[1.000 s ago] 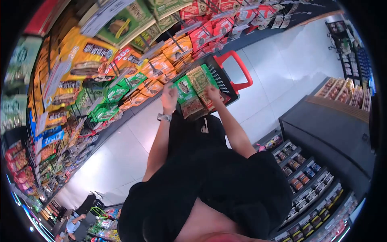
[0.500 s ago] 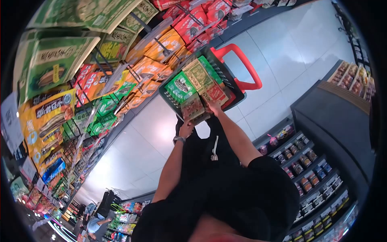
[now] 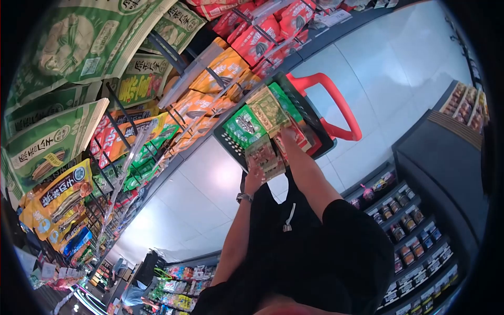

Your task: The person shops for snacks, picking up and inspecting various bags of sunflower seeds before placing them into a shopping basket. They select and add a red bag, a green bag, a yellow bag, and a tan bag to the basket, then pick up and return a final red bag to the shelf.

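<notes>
A dark green basket point(image 3: 227, 148) with a red handle point(image 3: 336, 97) is in front of my body, filled with snack packs. Inside lie a green pack point(image 3: 244, 126), an olive-green pack point(image 3: 268, 111) and a red pack point(image 3: 297, 139). My left hand point(image 3: 255, 176), with a watch on the wrist, grips the near end of a brownish pack point(image 3: 263, 153). Over the red and olive-green packs reaches my right hand point(image 3: 286, 137); its fingers are too small and blurred to read.
Hanging snack bags fill the rack point(image 3: 173, 58) on the left. Jars stand on low shelves point(image 3: 401, 228) at the right, beside a dark counter point(image 3: 438, 157). Pale floor tiles point(image 3: 199, 189) run between. A person point(image 3: 135, 295) is at the lower left.
The basket and both arms appear slightly lower and further right in view. My right hand has moved up, deeper over the packs. The left-hand rack looks closer.
</notes>
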The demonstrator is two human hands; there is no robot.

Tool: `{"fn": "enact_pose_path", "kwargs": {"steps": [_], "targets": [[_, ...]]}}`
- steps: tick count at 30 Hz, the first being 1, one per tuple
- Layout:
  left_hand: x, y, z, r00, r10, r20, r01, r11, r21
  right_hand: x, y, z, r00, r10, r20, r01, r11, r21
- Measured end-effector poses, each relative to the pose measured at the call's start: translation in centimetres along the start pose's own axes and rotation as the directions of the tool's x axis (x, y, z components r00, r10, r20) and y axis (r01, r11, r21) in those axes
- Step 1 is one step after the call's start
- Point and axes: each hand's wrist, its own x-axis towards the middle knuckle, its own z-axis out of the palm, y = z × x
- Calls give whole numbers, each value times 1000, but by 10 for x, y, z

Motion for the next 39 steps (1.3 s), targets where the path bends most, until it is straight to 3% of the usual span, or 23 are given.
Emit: {"fn": "enact_pose_path", "kwargs": {"steps": [3, 7, 8, 10, 12, 14, 15, 16, 17, 18, 20, 21, 23, 24, 26, 27, 28, 30, 32, 34, 36, 37, 39], "targets": [[3, 15, 3, 999, 0, 36, 4, 994, -110, 35, 11, 5, 976, -140, -169, 89, 957, -278], [-4, 42, -2, 999, 7, 36, -3, 993, -116, 174, 53, -20, 928, -370, -40, 260, 722, -641], [-7, 51, -6, 997, 58, 44, -55, 997, -55, 131, 42, -22, 838, -541, 74, 425, 562, -709], [-2, 51, -5, 988, 142, 55, -142, 990, 7, 30, 13, -22, 528, -799, 289, 603, 113, -789], [11, 35, 0, 961, 277, -18, -272, 954, 126, 14, 10, -21, 384, -797, 466, 877, 157, -453], [-1, 70, -10, 957, 288, -19, -287, 957, 46, -110, -33, -25, 104, -800, 591, 931, -130, -340], [-11, 90, -16, 937, 347, -43, -342, 935, 89, -162, -48, -33, 80, -806, 587, 932, -148, -330], [-23, 110, -23, 912, 405, -67, -394, 909, 134, -208, -60, -40, 140, -741, 657, 964, -49, -261], [-34, 136, -33, 947, 319, -18, -317, 944, 91, -239, -70, -45, 182, -663, 726, 979, 54, -196], [-48, 159, -40, 937, 349, -26, -346, 934, 88, -249, -76, -53, 152, -674, 723, 983, 30, -179], [-72, 197, -51, 848, 516, -121, -467, 835, 292, -253, -99, -73, -75, -479, 874, 961, -269, -65], [-74, 206, -57, 825, 557, -97, -504, 802, 321, -269, -112, -85, -105, -482, 870, 955, -293, -47], [-96, 235, -66, 765, 634, -110, -554, 736, 390, -318, -139, -114, 167, -263, 950, 983, -36, -183], [-109, 248, -72, 722, 684, -107, -576, 679, 456, -343, -151, -126, 143, -267, 953, 985, -53, -163], [-120, 265, -81, 667, 739, -96, -588, 601, 542, -397, -174, -146, 62, -216, 975, 996, 80, -45], [-120, 268, -85, 655, 755, 20, -676, 574, 462, -406, -182, -151, 41, -216, 976, 998, 65, -27], [-120, 268, -90, 627, 767, 134, -750, 548, 370, -414, -189, -156, 93, -120, 988, 988, 137, -76], [-140, 283, -97, 625, 768, 140, -769, 576, 276, -444, -198, -157, 124, -19, 992, 975, 188, -118], [-163, 294, -105, 785, 516, 343, -618, 696, 366, -485, -201, -159, 66, 1, 998, 944, 323, -63], [-193, 297, -106, 734, 591, 336, -678, 670, 302, -492, -199, -155, 28, 9, 1000, 960, 279, -30], [-205, 290, -105, 685, 617, 386, -684, 728, 49, -498, -201, -150, 55, 32, 998, 962, 267, -62], [-211, 285, -103, 653, 682, 331, -726, 688, 14, -501, -202, -148, 52, 31, 998, 965, 255, -58], [-214, 274, -109, 689, 663, 291, -691, 723, -13, -506, -203, -145, -28, -65, 998, 975, 218, 42]]}}
